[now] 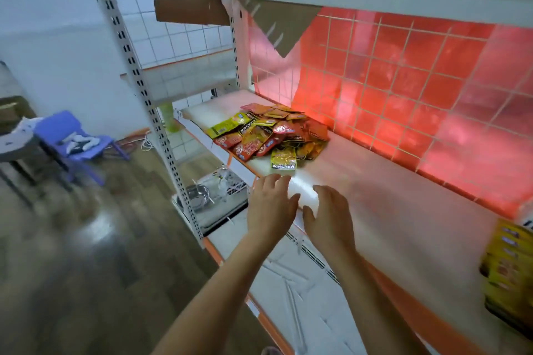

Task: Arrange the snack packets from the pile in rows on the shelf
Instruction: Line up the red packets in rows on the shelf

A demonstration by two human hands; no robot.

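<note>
A pile of snack packets (269, 132), red, orange and yellow-green, lies on the white shelf (383, 190) at its far left end, against the red-lit wire grid back. One yellow packet (284, 159) sits at the near side of the pile. My left hand (271, 204) and my right hand (328, 215) hover side by side over the shelf's front edge, just short of the pile. Both have relaxed, straight fingers and hold nothing.
A yellow box (507, 274) stands at the right end of the shelf. A lower shelf (288, 282) lies under my forearms, with a metal bowl (197, 196) on its far end. A white slotted upright (155, 112) stands left; a blue chair (75, 138) is on the floor.
</note>
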